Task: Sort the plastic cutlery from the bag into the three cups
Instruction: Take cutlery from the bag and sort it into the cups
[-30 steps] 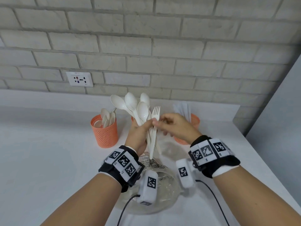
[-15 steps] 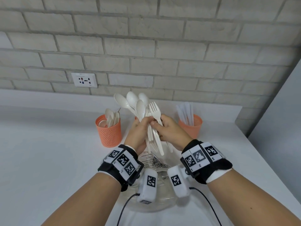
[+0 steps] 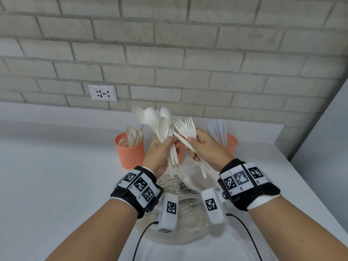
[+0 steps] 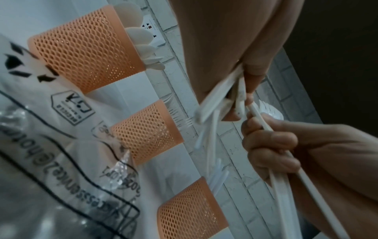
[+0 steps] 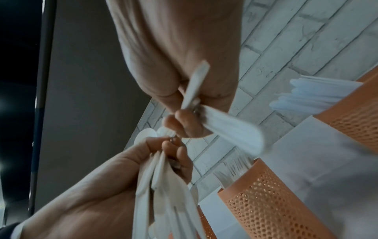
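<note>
My left hand (image 3: 165,146) grips a bundle of white plastic spoons (image 3: 150,117) by the handles, bowls up, above the clear plastic bag (image 3: 180,219). Just to its right, my right hand (image 3: 197,146) grips two white forks (image 3: 185,127), tines up and a little apart from the bundle. Three orange mesh cups stand behind. The left cup (image 3: 130,153) holds spoons, and the middle cup (image 4: 147,131) holds forks and is mostly hidden behind my hands in the head view. The right cup (image 3: 231,144) holds knives. The right wrist view shows the fork cup (image 5: 266,194) below the hands.
The white counter (image 3: 56,185) ends at a brick wall with a socket (image 3: 102,93). A grey panel (image 3: 320,138) rises at the right. Cables from my wrist cameras trail over the bag near the front edge.
My right hand has drawn the forks out of the bundle and moved slightly right. The two hands, touching before, are now a little apart. The left hand keeps holding the spoons.
</note>
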Demonstrator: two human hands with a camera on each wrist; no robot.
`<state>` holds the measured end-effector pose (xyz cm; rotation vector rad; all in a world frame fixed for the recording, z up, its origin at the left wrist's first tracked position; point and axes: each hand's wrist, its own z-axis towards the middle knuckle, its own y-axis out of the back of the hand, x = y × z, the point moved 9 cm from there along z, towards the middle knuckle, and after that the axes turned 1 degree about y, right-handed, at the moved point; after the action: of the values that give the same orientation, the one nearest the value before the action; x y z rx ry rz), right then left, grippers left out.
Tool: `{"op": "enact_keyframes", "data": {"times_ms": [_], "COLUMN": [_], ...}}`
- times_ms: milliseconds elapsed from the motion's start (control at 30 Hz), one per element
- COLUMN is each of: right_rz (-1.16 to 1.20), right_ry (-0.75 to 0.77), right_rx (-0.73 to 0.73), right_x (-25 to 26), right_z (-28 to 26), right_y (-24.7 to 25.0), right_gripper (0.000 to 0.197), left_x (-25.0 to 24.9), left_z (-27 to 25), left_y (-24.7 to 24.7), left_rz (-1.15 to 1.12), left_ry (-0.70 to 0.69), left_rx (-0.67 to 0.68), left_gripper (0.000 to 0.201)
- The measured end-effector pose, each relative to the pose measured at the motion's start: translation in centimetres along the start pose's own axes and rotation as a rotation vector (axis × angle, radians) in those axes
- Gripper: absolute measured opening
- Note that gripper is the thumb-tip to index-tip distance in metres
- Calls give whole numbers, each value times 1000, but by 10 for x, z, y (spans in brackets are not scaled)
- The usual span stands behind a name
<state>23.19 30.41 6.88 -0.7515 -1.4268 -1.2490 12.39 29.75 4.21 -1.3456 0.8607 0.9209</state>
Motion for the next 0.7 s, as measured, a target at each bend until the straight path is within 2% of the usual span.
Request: {"op": "enact_keyframes", "data": {"times_ms": [100,200,267,433,567,700], "right_rz": [57,118,111,50,-3,16], "right_ry": [-44,-4,25,76,87,116], "right_rx": [20,42,56,21,-64,-24], "right_x": [-4,-1,2,5,2,3], "right_z": [0,1,2,3,4,5], "right_y": [-4,-12,-15,-11,-6,-12], "right_gripper": [19,16,12,17,18,14], "left_x": [1,0,0,4,-6,-15], "left_z": [-3,-8,-9,-1,4,4], "left_y": [-5,-18,-19,5,24,34], "left_rz": [64,105,130,104,-10,-73], "left_ry": [22,34,42,78,52,40], "left_rx": [51,172,192,46,-85,-94], "left_gripper": [14,20,23,24,13,16]}}
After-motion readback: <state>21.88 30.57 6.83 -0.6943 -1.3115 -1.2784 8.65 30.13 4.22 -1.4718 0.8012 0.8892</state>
